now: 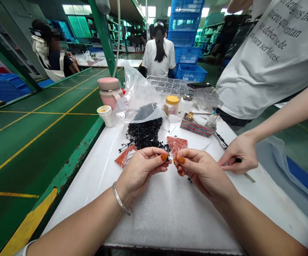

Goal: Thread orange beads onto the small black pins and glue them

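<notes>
Over the near middle of the white-covered table (159,213), my left hand (145,165) pinches a tiny black piece (168,158) between thumb and fingertips. My right hand (194,167) is closed in a pinch just beside it; what it holds is too small to make out. The two sets of fingertips almost meet. Behind them lies a heap of small black thin-stemmed pieces (143,133), partly under a clear plastic bag (135,89). Small bags of orange bits lie on either side, one left bag (122,158) and one right bag (177,143).
Another person's hand (239,154) rests at the right on a caliper-like tool (220,140). Farther back stand a pink mug (108,93), a white tub (105,115), a yellow-lidded jar (171,104), a patterned box (196,127) and a compartment tray (167,85). A green conveyor (36,142) runs along the left.
</notes>
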### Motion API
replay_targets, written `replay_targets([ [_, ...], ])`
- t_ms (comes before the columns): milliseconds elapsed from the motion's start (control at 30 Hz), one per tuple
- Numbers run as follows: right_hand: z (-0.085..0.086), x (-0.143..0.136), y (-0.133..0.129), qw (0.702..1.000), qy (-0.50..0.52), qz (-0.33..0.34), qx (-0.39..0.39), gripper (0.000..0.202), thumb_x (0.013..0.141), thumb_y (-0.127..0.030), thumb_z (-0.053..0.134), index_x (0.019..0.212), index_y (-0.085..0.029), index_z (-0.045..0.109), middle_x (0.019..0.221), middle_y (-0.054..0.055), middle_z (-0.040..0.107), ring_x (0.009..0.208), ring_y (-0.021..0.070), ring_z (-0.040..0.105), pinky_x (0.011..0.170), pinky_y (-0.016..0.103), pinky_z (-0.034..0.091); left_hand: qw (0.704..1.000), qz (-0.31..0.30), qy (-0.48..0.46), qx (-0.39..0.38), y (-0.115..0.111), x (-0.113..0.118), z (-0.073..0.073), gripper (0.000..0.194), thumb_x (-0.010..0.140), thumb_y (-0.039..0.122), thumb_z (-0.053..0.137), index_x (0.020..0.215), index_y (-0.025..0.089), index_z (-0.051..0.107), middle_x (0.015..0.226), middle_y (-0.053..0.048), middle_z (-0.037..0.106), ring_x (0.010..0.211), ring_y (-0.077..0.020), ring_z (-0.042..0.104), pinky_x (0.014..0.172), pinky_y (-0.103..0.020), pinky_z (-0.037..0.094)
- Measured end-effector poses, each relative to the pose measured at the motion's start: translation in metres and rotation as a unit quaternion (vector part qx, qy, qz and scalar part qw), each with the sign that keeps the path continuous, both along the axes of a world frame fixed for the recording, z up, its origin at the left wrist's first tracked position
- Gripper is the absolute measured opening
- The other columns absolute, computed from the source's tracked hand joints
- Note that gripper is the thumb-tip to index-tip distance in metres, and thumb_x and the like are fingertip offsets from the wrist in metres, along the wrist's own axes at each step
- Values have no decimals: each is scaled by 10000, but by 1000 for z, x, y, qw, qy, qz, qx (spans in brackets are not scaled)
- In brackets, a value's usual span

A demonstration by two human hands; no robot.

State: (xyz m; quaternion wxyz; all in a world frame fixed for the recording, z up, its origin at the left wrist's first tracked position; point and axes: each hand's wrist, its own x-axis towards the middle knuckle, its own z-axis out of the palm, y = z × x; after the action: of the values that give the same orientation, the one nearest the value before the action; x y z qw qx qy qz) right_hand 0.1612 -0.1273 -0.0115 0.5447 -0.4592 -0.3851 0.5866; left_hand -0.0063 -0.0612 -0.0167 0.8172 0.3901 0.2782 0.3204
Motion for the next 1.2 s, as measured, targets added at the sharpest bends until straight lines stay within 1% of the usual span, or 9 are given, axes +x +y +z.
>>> replay_targets([
  [167,-1,-1,-1,1000,-10,-2,2,135,778,-320,726,813,-192,699,726,-2,624,664,82,536,600,199,415,1000,-4,9,8,-3,1,0,165,721,243,791,801,125,707,724,-28,691,668,-79,632,576,-135,482],
  [333,2,-4,-5,999,-46,-21,17,119,808,-317,694,814,-199,687,713,-14,602,645,77,510,590,200,403,999,11,9,38,-6,3,1,138,766,244,755,804,125,696,745,-19,684,694,-77,629,636,-156,513],
  [500,2,-7,-5,998,-47,-20,25,131,829,-329,665,833,-198,658,793,-3,600,673,85,507,598,207,419,998,23,12,57,-7,4,0,128,792,250,731,833,135,692,810,-21,679,746,-85,627,651,-165,524],
  [600,0,-9,-5,998,-47,-25,21,134,835,-339,655,858,-208,640,820,-2,594,676,91,499,601,214,424,999,16,-1,48,-8,4,-1,122,788,247,733,832,138,699,811,-16,673,741,-82,625,653,-164,523],
  [700,-3,-12,-4,997,-54,-34,36,134,847,-346,640,870,-215,626,829,-5,586,693,96,499,601,214,424,999,0,-24,22,-8,4,-1,121,776,238,744,822,136,698,790,-13,677,703,-74,627,656,-164,522],
  [900,-6,-17,-4,986,-135,-59,74,136,862,-344,622,896,-212,630,813,-5,590,679,100,494,606,226,424,999,5,-40,-13,-10,5,1,145,728,216,783,793,121,693,749,-22,697,638,-70,633,636,-163,522],
  [1033,-5,-16,-5,984,-156,-60,68,152,855,-352,631,892,-205,640,809,-5,600,667,100,498,600,231,427,999,6,-48,-23,-10,5,1,145,722,207,786,786,116,693,747,-24,702,636,-71,641,628,-157,528],
  [1200,-2,-12,-4,985,-154,-53,53,134,831,-330,662,860,-200,649,780,-15,592,655,89,492,582,217,413,999,14,-49,-21,-10,4,1,114,737,189,772,785,117,697,748,-25,703,652,-71,647,613,-143,523],
])
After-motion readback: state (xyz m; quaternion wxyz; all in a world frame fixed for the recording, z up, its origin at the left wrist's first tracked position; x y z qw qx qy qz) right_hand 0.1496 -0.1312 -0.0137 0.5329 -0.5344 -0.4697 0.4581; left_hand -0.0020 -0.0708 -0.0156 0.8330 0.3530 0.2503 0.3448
